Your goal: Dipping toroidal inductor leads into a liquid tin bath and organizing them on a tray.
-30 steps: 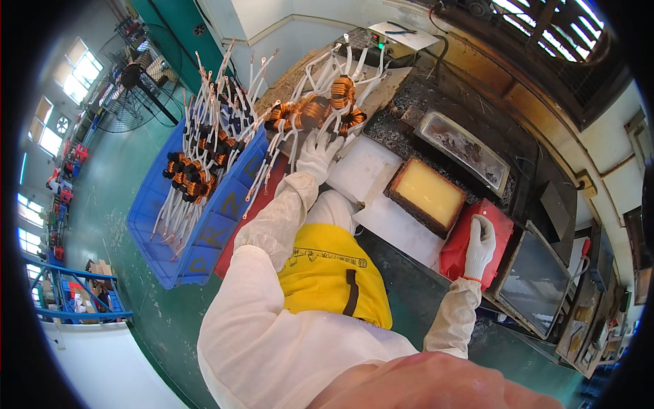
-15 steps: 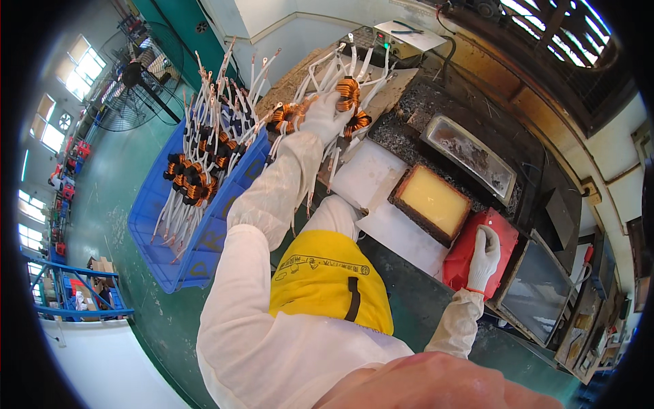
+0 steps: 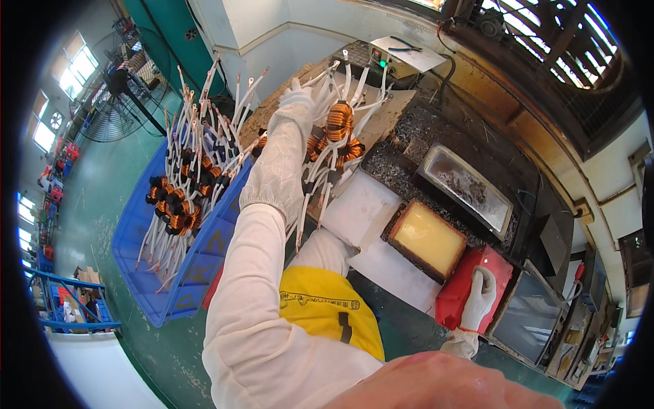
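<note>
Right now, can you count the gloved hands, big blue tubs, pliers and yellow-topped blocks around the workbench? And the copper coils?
Left hand and right hand, gloved: 2
Big blue tub: 1
Pliers: 1
Yellow-topped block: 1
Total: 5
Copper coils overlap too much to count, so they're left out.

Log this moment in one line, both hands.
left hand: by white leads, grip unclear | right hand: at red bin, grip unclear | blue crate: coils inside
</note>
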The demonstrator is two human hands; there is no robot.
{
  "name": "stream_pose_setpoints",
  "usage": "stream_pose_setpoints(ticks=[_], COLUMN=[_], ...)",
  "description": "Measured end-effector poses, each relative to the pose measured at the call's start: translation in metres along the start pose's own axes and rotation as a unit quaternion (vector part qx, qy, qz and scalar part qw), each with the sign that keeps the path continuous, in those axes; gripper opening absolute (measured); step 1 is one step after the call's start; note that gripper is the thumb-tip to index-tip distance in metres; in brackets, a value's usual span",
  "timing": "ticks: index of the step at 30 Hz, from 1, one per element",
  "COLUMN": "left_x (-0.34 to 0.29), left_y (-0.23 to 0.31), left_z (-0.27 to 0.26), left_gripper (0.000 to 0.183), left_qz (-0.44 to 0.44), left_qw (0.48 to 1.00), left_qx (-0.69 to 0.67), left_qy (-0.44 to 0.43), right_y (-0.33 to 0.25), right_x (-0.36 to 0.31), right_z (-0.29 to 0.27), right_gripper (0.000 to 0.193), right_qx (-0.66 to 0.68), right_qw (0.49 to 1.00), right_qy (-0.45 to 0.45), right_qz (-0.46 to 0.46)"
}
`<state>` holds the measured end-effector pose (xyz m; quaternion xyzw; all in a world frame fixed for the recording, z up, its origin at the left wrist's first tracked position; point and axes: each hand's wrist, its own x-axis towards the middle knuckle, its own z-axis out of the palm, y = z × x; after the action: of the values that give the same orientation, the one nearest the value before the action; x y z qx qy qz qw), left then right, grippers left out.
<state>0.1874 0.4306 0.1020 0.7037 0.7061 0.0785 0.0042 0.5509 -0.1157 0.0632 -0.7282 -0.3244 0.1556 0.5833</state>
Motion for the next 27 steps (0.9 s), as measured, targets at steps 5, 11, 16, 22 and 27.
stream_pose_setpoints(ticks=[5, 11, 16, 22, 27], left_x=[0.014, 0.031, 0.038, 0.007, -0.037], left_y=[0.011, -0.016, -0.021, 0.001, 0.015], left_z=[-0.005, 0.021, 0.027, -0.003, -0.019], left_gripper=[0.037, 0.040, 0.043, 0.052, 0.054], left_qz=[-0.048, -0.117, -0.098, -0.037, 0.001], left_qw=[0.994, 0.986, 0.984, 0.991, 0.996], left_qx=[-0.012, -0.080, -0.112, -0.092, -0.062], left_qy=[-0.098, -0.090, -0.096, -0.089, 0.059], right_y=[-0.001, -0.002, -0.003, 0.001, 0.001], right_x=[0.001, 0.003, 0.003, 0.001, 0.004], right_z=[0.002, 0.004, 0.004, 0.002, 0.005], right_gripper=[0.016, 0.017, 0.017, 0.017, 0.017], right_qx=[-0.009, -0.007, -0.011, -0.002, -0.007], right_qw=[1.000, 1.000, 1.000, 1.000, 1.000], right_qy=[0.006, 0.006, 0.001, 0.010, 0.004], right_qz=[0.017, 0.020, 0.009, 0.019, 0.015])
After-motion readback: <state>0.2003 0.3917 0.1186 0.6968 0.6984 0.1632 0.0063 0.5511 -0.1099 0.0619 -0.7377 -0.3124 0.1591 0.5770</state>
